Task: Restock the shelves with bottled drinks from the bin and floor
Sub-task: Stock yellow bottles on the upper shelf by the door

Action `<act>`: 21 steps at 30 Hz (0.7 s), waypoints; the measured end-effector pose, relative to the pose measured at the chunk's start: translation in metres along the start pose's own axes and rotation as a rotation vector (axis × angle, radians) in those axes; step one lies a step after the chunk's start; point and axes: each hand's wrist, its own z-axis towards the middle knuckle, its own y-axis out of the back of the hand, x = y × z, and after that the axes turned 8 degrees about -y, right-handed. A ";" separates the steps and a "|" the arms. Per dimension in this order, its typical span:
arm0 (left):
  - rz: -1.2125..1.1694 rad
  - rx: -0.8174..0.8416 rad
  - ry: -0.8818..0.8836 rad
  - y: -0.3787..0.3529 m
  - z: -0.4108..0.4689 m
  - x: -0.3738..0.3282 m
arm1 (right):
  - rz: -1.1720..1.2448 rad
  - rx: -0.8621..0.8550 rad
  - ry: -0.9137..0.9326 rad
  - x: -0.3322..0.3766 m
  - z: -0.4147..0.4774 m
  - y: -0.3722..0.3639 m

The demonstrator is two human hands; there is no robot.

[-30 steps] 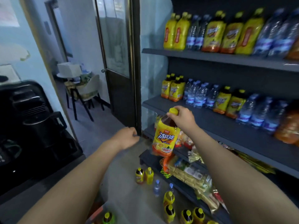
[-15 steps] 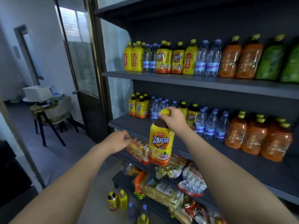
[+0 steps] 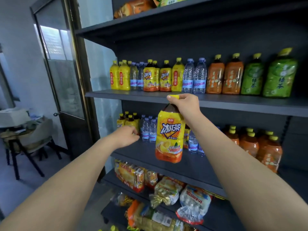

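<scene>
My right hand (image 3: 186, 105) grips the yellow cap and neck of a large iced-tea bottle (image 3: 170, 135) with a yellow and orange label. The bottle hangs upright in front of the middle shelf (image 3: 150, 154), its cap level with the front edge of the upper drinks shelf (image 3: 133, 95). My left hand (image 3: 126, 135) is held out at the left of the bottle with loosely curled fingers and holds nothing. It hovers near small tea bottles (image 3: 128, 121) and small water bottles (image 3: 148, 130) on the middle shelf.
The upper drinks shelf carries yellow, water, orange (image 3: 223, 77) and green (image 3: 270, 77) bottles. Orange bottles (image 3: 260, 147) fill the middle shelf's right. Snack bags (image 3: 166, 189) lie on the lower shelves. A glass door (image 3: 61, 72) and a chair (image 3: 33, 139) stand at left.
My view has tilted up and moved closer to the shelves. My right hand has raised the iced-tea bottle toward the upper shelf edge. The left hand has moved nearer the middle shelf.
</scene>
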 end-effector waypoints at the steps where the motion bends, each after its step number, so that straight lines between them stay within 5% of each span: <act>1: 0.018 -0.009 -0.014 0.007 0.011 0.002 | -0.001 -0.028 0.008 0.006 0.006 -0.002; 21: 0.021 -0.127 -0.401 0.104 0.208 0.084 | -0.133 -0.351 0.253 0.105 0.128 -0.087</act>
